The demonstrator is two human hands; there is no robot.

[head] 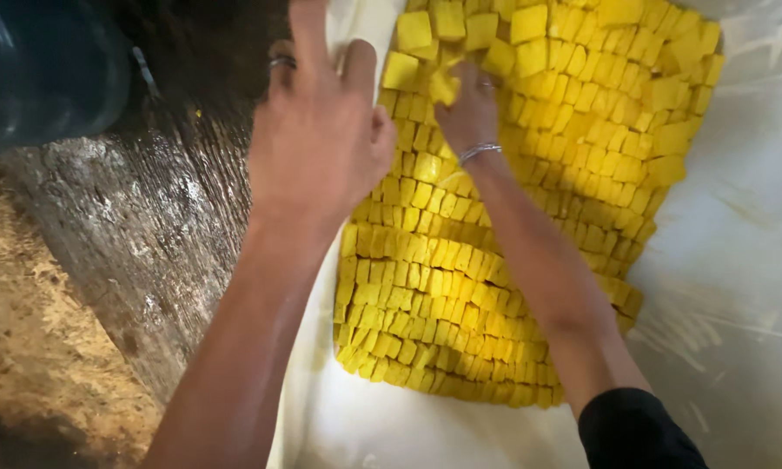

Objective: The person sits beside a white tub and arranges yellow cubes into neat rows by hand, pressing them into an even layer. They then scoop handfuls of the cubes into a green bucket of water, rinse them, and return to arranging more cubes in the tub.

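- Yellow cubes (460, 287) lie packed in rows on a white cloth (730, 260), piled loose toward its far edge.
- Right hand (467, 108) is curled among the loose cubes; whether it grips one, I cannot tell.
- Left hand (321, 130) is spread flat and empty at the cloth's left edge.
- The cubes look soft, moist and crumbly: take each lightly by opposite flat sides.

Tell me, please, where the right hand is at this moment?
In the head view, the right hand rests upper centre on the yellow cubes, right of the left hand.

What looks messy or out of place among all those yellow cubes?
The yellow cubes lie in tidy rows lower down, but around the right hand near the top they sit loose and tilted. The left hand rests at the white sheet edge.
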